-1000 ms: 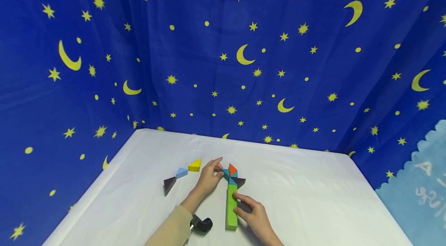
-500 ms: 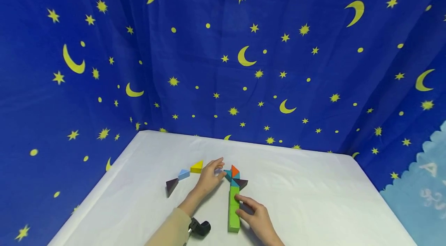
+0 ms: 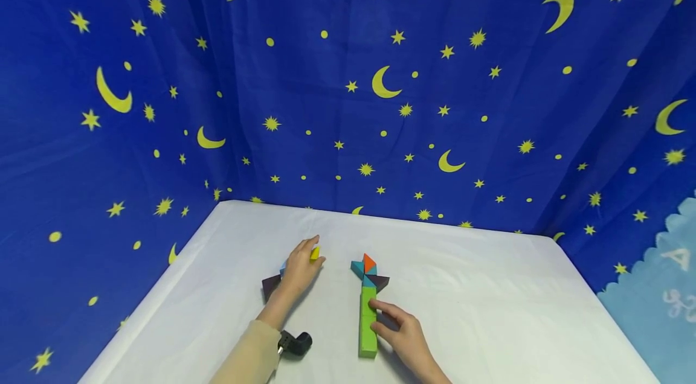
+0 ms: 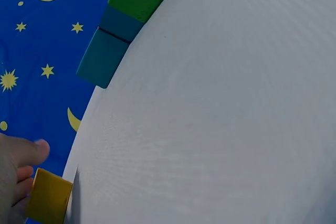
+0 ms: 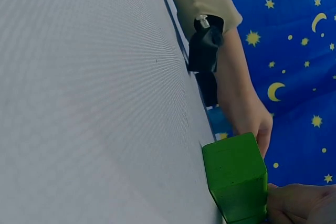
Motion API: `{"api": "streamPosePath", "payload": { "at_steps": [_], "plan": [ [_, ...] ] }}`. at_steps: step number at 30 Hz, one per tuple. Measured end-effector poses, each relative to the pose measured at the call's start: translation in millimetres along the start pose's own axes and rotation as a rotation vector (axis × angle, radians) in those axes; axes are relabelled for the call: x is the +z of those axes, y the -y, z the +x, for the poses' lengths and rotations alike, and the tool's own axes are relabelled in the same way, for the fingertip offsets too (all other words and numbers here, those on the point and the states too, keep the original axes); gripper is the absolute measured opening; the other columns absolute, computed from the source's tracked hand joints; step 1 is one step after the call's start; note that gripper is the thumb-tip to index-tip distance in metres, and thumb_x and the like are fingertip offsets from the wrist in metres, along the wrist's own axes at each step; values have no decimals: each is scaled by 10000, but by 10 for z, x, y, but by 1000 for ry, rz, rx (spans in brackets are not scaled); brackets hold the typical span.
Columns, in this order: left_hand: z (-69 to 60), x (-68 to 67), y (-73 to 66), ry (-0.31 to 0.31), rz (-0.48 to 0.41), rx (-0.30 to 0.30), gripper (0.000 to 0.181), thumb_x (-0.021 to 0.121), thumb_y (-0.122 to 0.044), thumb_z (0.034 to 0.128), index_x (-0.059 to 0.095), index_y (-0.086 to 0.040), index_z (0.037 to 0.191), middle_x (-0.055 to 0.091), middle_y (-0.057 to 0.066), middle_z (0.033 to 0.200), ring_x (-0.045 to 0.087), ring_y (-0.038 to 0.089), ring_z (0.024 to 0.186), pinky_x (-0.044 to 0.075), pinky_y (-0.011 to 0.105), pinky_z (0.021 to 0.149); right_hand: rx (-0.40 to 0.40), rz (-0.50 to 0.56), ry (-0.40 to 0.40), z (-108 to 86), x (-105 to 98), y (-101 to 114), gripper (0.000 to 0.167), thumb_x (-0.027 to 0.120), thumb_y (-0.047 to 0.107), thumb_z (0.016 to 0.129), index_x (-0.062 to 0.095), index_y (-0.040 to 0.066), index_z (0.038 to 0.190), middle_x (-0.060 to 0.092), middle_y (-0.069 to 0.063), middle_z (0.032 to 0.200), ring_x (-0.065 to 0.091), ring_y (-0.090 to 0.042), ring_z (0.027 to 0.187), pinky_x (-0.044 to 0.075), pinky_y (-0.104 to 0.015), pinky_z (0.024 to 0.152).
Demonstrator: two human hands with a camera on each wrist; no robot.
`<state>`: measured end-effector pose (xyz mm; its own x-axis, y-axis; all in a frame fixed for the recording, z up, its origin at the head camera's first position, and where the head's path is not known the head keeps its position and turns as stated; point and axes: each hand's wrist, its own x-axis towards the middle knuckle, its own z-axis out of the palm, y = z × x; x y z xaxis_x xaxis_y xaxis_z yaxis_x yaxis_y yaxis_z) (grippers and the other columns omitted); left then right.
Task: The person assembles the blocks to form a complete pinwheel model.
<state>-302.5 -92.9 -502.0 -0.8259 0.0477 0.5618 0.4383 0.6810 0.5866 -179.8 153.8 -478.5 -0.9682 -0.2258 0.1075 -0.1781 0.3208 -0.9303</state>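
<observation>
In the head view, green blocks (image 3: pixel 368 336) form a column, with teal pieces (image 3: pixel 357 269), an orange triangle (image 3: pixel 369 264) and a dark triangle (image 3: pixel 380 281) at its far end. The right hand (image 3: pixel 409 340) rests its fingertips against the column's right side; the right wrist view shows that hand (image 5: pixel 304 203) beside a green block (image 5: pixel 235 163). Over the loose pieces on the left, the left hand (image 3: pixel 299 267) partly covers a yellow block (image 3: pixel 315 253). In the left wrist view its thumb stands apart from the yellow block (image 4: pixel 50 196), fingers beyond.
A light-blue piece (image 3: pixel 283 268) and another dark triangle (image 3: pixel 270 285) lie partly hidden by the left hand. A black device (image 3: pixel 296 343) is at the left wrist. Blue curtains (image 3: pixel 326 100) with moons and stars stand behind the white table (image 3: pixel 467 305).
The left hand has moved left, away from the teal pieces, to the yellow block. The right hand has stayed beside the green column.
</observation>
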Motion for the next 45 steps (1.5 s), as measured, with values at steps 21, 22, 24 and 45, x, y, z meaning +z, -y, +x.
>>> {"api": "streamPosePath", "payload": {
  "at_steps": [21, 22, 24, 45],
  "plan": [
    [-98, 57, -125, 144, -323, -31, 396, 683, -104, 867, 584, 69, 1210, 660, 155, 1087, 626, 302, 999, 514, 396, 878, -3, -9, -10, -10, -6, 84, 386, 696, 57, 834, 605, -38, 1197, 610, -165, 1208, 513, -370, 1176, 427, -416, 985],
    [-119, 67, -132, 160, -349, -53, 390, 668, -114, 882, 581, 68, 1215, 663, 151, 1082, 628, 299, 996, 517, 387, 876, -3, -10, -7, -25, -3, 130, 384, 693, 54, 836, 603, -47, 1195, 608, -173, 1206, 512, -379, 1175, 425, -426, 984],
    [-161, 91, -126, 174, -351, -66, 366, 651, -115, 896, 587, 69, 1205, 670, 144, 1055, 637, 289, 967, 530, 375, 851, 3, -6, -1, -49, 5, 181, 383, 691, 55, 840, 602, -53, 1196, 607, -177, 1206, 510, -380, 1176, 420, -431, 988],
    [-294, 138, -128, -54, -51, 181, 549, 762, -9, 735, 542, 61, 1233, 606, 114, 1011, 625, 257, 914, 544, 363, 798, -23, -25, -25, 34, 39, -239, 425, 720, 221, 833, 625, 66, 1218, 614, -75, 1229, 523, -299, 1185, 443, -358, 982]
  ]
}}
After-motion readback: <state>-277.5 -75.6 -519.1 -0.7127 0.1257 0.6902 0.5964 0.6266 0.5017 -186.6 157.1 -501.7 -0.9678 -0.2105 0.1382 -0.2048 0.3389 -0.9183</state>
